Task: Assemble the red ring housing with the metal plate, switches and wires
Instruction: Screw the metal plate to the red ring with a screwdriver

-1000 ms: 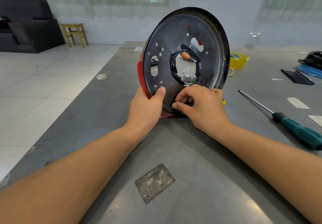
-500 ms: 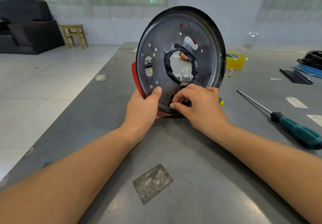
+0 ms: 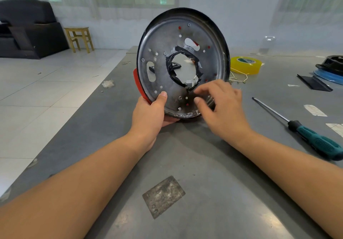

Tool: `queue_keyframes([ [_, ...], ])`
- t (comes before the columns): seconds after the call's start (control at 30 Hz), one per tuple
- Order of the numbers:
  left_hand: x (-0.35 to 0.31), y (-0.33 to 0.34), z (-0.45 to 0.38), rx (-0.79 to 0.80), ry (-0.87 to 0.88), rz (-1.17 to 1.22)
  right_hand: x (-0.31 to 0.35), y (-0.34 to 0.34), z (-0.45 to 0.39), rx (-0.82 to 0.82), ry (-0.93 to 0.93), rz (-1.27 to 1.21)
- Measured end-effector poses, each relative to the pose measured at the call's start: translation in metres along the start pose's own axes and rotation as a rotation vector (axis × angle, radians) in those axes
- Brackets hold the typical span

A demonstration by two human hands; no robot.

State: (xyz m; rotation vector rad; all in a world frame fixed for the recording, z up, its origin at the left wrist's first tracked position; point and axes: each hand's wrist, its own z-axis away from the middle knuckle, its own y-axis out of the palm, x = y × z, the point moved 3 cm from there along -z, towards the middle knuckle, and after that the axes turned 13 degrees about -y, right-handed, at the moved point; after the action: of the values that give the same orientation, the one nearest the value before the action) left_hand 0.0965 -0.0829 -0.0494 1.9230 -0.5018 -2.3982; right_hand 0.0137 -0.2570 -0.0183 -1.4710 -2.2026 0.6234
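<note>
The round metal plate (image 3: 167,40) stands on edge on the grey table, its face toward me. The red ring housing (image 3: 137,82) shows only as a red strip behind its left rim. My left hand (image 3: 150,114) grips the lower left rim, thumb pressed on the plate's face. My right hand (image 3: 222,108) hovers at the plate's lower middle with fingers loosely spread and blurred, holding nothing I can see. Black tape (image 3: 170,69) lines the central hole. A small grey switch (image 3: 189,83) with thin wires shows through the hole's bottom edge.
A screwdriver with a teal handle (image 3: 315,140) lies to the right. A yellow tape roll (image 3: 245,65) and loose string sit behind the plate. Black and blue parts (image 3: 330,67) lie at far right. The table's left edge (image 3: 78,112) drops to a tiled floor.
My right hand has let go of the plate's lower edge and lifted, fingers spreading. The plate has tilted so that its face catches more light. My left hand keeps its grip.
</note>
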Motion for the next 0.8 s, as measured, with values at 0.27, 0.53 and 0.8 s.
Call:
queue_keyframes([
  [0.27,-0.011,-0.02,-0.009,-0.125,0.038,0.042,-0.043,-0.015,0.007,0.036,0.219,0.139],
  [0.53,-0.014,-0.025,-0.012,-0.144,0.025,0.108,-0.054,-0.006,0.026,0.519,0.422,0.237],
  [0.8,-0.014,-0.028,-0.012,-0.121,-0.003,0.162,-0.052,-0.013,0.028,0.301,0.484,0.026],
])
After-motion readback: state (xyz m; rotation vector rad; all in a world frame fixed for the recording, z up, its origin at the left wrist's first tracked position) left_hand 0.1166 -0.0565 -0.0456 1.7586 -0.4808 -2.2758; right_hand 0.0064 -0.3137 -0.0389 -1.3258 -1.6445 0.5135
